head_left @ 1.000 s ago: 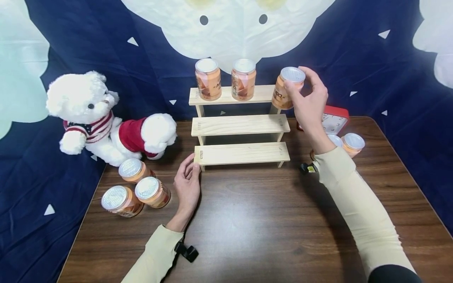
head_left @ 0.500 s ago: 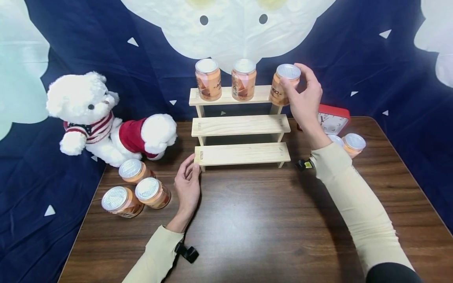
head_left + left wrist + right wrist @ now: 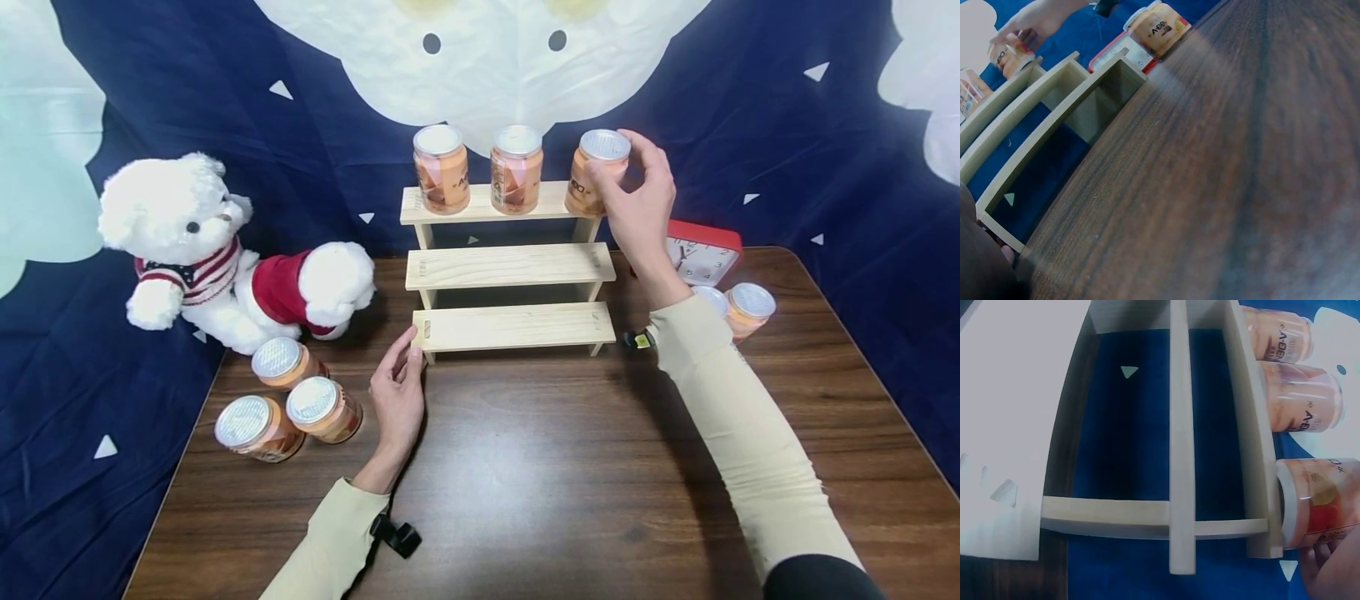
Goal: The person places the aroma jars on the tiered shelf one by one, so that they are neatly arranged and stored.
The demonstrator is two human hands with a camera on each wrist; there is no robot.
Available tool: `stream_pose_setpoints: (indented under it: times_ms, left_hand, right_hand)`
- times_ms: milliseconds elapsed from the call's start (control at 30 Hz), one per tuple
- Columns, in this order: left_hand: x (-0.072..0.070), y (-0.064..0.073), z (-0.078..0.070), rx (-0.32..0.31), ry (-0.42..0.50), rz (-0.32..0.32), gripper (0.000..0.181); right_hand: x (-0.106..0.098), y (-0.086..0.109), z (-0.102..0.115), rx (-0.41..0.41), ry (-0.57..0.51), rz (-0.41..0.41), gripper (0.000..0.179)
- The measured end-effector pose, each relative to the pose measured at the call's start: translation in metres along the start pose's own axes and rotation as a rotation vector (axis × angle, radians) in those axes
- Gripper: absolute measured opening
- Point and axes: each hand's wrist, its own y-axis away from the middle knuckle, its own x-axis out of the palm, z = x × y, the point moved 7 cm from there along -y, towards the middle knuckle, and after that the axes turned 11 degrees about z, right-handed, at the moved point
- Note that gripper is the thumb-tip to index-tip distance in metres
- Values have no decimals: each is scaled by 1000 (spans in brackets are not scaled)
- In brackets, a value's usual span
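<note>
My right hand (image 3: 643, 212) grips a peach-coloured jar (image 3: 582, 185) with a silver lid at the right end of the top shelf of a three-step wooden rack (image 3: 513, 327). Upright, the jar is at shelf height; whether its base touches the wood I cannot tell. Two matching jars, a left one (image 3: 441, 179) and a middle one (image 3: 516, 179), stand on that same shelf. My left hand (image 3: 397, 396) holds the left end of the bottom step, thumb in front. Fingertips (image 3: 1007, 252) show beside the rack's leg in the left wrist view.
Three similar jars (image 3: 324, 408) stand on the table's left side, near a white teddy bear (image 3: 288, 287). Right of the rack are a red clock (image 3: 705, 254) and two more jars (image 3: 750, 308). A dark blue patterned cloth (image 3: 322, 167) hangs behind.
My right hand has moved the jar left and slightly up, from beyond the top shelf's right end to over it, and the jar has straightened. My left hand has stayed in place.
</note>
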Motion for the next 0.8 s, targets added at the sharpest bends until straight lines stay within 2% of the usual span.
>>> stream_pose_setpoints:
  times_ms: [133,433,633,800]
  left_hand:
    - [0,0,0,-21,15,2,34]
    - [2,-1,1,-23,18,-3,34]
    - [1,-1,1,-27,4,-6,33]
    - [0,0,3,-25,3,-7,33]
  right_hand:
    - [4,-2,-2,-3,-4,-24,59]
    - [4,-1,-4,25,-30,-108,60]
    - [6,-2,-8,68,-19,-106,60]
    - [7,-5,-8,72,-28,-95,59]
